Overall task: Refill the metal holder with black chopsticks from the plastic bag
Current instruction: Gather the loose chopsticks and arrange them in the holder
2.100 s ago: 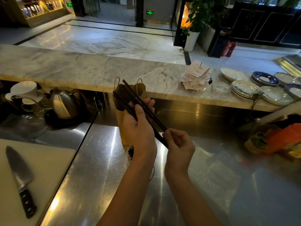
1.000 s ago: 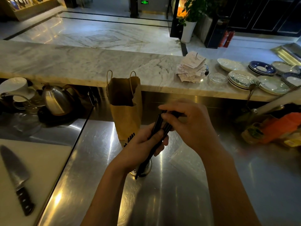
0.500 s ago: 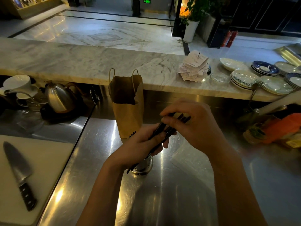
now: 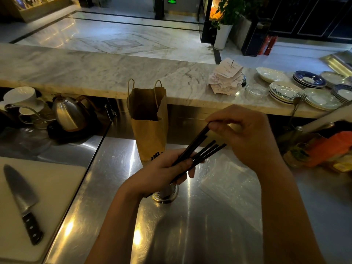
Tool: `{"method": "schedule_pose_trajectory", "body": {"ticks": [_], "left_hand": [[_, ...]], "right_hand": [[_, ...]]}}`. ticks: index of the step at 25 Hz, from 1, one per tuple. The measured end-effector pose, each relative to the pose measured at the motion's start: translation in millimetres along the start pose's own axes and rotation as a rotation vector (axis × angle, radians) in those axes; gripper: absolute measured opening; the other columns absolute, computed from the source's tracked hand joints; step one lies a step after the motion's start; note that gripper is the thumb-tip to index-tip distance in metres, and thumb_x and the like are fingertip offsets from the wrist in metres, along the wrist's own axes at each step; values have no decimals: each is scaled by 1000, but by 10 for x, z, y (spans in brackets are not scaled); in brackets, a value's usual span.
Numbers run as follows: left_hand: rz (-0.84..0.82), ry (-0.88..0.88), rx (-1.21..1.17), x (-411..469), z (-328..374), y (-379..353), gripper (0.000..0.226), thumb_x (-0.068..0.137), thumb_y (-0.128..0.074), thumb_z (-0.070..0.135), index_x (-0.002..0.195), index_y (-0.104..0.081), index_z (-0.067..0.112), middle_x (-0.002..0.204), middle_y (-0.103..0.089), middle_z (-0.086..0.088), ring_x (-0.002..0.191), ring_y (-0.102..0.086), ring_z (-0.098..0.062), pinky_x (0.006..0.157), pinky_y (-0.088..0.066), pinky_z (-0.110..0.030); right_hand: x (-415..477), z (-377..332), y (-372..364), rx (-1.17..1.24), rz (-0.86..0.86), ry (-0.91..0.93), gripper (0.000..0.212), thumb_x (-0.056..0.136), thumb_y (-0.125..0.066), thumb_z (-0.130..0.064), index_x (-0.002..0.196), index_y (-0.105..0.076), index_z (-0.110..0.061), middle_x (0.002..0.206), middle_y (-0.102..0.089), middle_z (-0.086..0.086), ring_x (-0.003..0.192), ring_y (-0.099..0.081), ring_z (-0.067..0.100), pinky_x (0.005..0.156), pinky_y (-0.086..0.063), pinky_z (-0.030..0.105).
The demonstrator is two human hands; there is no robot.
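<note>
Left hand point(image 4: 162, 168) grips a bundle of black chopsticks point(image 4: 204, 152) around its middle, fingers curled round it, tips fanning up and right. Right hand point(image 4: 242, 134) pinches the top end of 1 stick between thumb and fingertips, lifting it clear of the fan. At least 5 sticks show (exact count hard to tell where the hand hides them).

Metal holder point(image 4: 165, 194) stands on the steel counter point(image 4: 190, 235) directly below the left hand, mostly hidden by it; can't tell how many sticks are in it. Plastic bag point(image 4: 226, 180) lies flat on the counter just right of the holder and looks empty. Brown paper bag point(image 4: 149, 121) stands behind.

Step in hand looks like squaring up the bundle before the drop. To do it well: level the top ends with the right hand, loosen the left grip slightly so sticks slide into line, turn the bundle upright over the holder mouth, then lower it in rather than dropping, since the narrow holder could tip.
</note>
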State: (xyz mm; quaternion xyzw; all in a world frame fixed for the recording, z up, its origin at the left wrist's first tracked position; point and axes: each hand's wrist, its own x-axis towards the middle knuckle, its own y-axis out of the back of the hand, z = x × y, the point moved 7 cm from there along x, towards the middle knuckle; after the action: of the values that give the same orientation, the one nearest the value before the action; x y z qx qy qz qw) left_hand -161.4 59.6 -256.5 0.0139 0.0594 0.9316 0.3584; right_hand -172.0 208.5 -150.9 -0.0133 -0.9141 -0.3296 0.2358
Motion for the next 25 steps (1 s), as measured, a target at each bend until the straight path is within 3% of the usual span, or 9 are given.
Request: {"method": "schedule_pose_trajectory", "body": {"ticks": [3, 5, 8, 11, 15, 19, 21, 23, 25], "left_hand": [[-8, 31, 21, -43, -93, 81, 25, 102, -42, 19, 115, -60, 7, 79, -58, 1, 65, -44, -25, 58, -38, -27], [7, 45, -18, -87, -142, 149, 23, 102, -41, 17, 110, -63, 16, 77, -56, 1, 62, -43, -20, 56, -37, -24], [273, 71, -234, -129, -224, 393, 31, 103, -36, 14, 102, -65, 23, 72, -49, 3, 55, -37, -6, 51, -29, -19], [516, 24, -346, -59, -192, 523, 29, 104, -36, 22, 109, -64, 19, 66, -40, 5, 52, -31, -5, 48, -26, -19], [735, -63, -410, 127, -32, 470, 17, 95, -53, 33, 103, -63, 21, 58, -38, 8, 46, -32, -5, 43, -29, -19], [1058, -145, -499, 99, 11, 633, 36, 84, -70, 31, 113, -57, 14, 74, -52, 6, 50, -43, -3, 45, -35, -19], [1206, -126, -573, 23, -52, 766, 38, 83, -73, 27, 110, -50, 13, 76, -51, 7, 53, -44, -2, 48, -37, -19], [1239, -108, -633, -11, -121, 822, 36, 84, -73, 27, 109, -51, 14, 70, -52, 10, 48, -40, -1, 44, -34, -18], [1203, -107, -619, -15, -160, 842, 21, 86, -70, 31, 96, -58, 16, 63, -50, 10, 47, -39, -2, 43, -32, -18]], "right_hand": [[-49, 175, 190, 150, 149, -110, 19, 86, -66, -3, 97, -70, -18, 89, -68, -15, 85, -64, -6, 78, -47, 7], [-109, 407, 343, 285, 313, -211, 18, 87, -63, 1, 98, -69, -12, 86, -68, -6, 77, -65, -4, 73, -49, 10], [-260, 836, 451, 605, 573, -420, 13, 90, -61, -2, 92, -68, -13, 81, -68, -1, 72, -67, 2, 76, -54, 21], [-406, 985, 126, 826, 698, -533, 15, 89, -59, 1, 87, -66, -12, 81, -67, -1, 77, -68, 8, 82, -56, 27], [-451, 801, -556, 1015, 709, -517, 19, 87, -59, 8, 87, -66, -9, 86, -68, 7, 83, -70, 19, 78, -56, 26], [-534, 659, -960, 888, 574, -519, 23, 87, -61, 8, 88, -71, -13, 93, -68, 17, 87, -71, 26, 79, -58, 29], [-604, 671, -1008, 868, 602, -535, 21, 87, -61, 7, 89, -70, -11, 93, -68, 17, 86, -72, 25, 79, -58, 29], [-610, 710, -1040, 902, 582, -524, 19, 87, -60, 8, 90, -70, -8, 91, -68, 14, 85, -72, 23, 80, -57, 29], [-576, 698, -1137, 900, 421, -498, 19, 87, -60, 9, 91, -70, -6, 86, -70, 9, 84, -72, 24, 80, -58, 30]]}}
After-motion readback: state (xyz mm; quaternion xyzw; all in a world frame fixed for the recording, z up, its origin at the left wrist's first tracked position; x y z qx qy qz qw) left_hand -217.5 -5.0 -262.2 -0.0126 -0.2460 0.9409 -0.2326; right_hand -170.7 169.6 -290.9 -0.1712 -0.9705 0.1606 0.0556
